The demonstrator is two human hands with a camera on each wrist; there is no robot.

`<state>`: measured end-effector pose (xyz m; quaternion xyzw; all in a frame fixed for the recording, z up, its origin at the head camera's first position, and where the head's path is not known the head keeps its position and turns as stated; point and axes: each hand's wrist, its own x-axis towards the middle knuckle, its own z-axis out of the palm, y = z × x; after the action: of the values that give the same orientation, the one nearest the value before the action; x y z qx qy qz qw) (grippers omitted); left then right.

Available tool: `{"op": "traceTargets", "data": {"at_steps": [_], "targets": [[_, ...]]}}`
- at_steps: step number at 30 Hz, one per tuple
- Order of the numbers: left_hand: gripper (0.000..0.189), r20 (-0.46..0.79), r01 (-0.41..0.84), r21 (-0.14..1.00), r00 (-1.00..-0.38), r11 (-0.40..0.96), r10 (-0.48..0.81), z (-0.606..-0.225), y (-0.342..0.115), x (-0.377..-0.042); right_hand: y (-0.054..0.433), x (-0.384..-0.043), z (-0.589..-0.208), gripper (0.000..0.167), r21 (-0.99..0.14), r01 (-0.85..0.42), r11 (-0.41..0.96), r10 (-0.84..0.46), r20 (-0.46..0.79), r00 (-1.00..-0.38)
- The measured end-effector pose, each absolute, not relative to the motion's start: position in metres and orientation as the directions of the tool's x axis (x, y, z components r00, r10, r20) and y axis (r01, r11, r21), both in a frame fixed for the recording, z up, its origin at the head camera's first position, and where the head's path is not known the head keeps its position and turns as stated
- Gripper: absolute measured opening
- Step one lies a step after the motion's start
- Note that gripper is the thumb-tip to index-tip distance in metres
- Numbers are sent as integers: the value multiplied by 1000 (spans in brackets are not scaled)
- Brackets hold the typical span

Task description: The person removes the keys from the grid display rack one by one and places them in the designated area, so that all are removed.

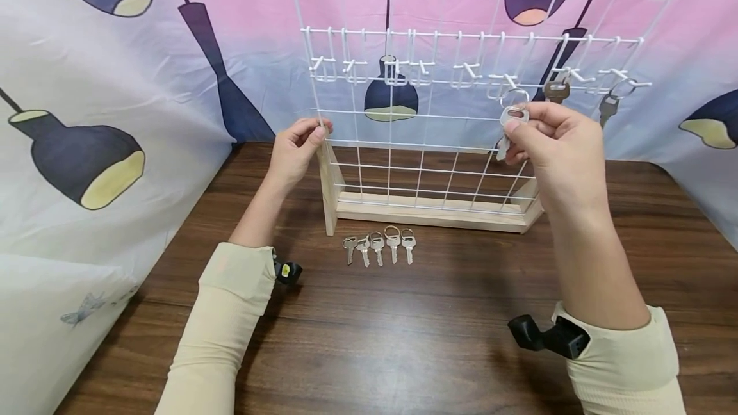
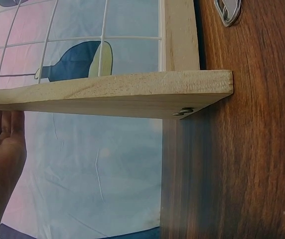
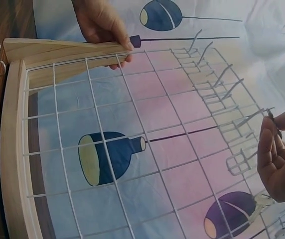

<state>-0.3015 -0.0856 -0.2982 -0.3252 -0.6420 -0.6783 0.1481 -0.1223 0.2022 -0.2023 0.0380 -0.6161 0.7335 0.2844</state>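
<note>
A white wire grid rack [image 1: 423,145] stands on a pale wooden base [image 1: 426,211]. My left hand [image 1: 294,152] grips its left side, at the top of the wooden support [image 1: 328,191]; in the right wrist view, thumb and fingers lie on either side of that edge. My right hand [image 1: 567,146] pinches a silver key [image 1: 503,147] between thumb and fingers. The key's ring stands up just below a white hook [image 1: 504,79]; whether they touch, I cannot tell. Two keys hang from hooks farther right, a brownish key [image 1: 557,92] and a grey key [image 1: 608,107].
Several ringed keys [image 1: 377,248] lie in a row on the brown wooden table [image 1: 369,351], in front of the rack. More white hooks [image 1: 352,68] line the rack's upper left. A lamp-patterned cloth [image 1: 190,88] hangs behind and at the sides.
</note>
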Motion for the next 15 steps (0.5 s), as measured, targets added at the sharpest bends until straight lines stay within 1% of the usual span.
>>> {"op": "traceTargets", "data": {"at_steps": [4,8,11,15], "targets": [[18,632,619,774,-745,-133,213,-298,-84,-302,203,-120,-200,11,-867,-492,-85,375,430,-821],[18,639,624,769,-740,-140,212,-298,-84,-302,202,-119,-199,13,-839,-538,-75,382,475,-793],[18,651,636,758,-728,-142,215,-298,-85,-302,200,-116,-199,13,-828,-559,-47,381,503,-776],[19,659,644,752,-720,-143,221,-298,-85,-302,197,-113,-202,12,-824,-567,-12,348,528,-775]]}}
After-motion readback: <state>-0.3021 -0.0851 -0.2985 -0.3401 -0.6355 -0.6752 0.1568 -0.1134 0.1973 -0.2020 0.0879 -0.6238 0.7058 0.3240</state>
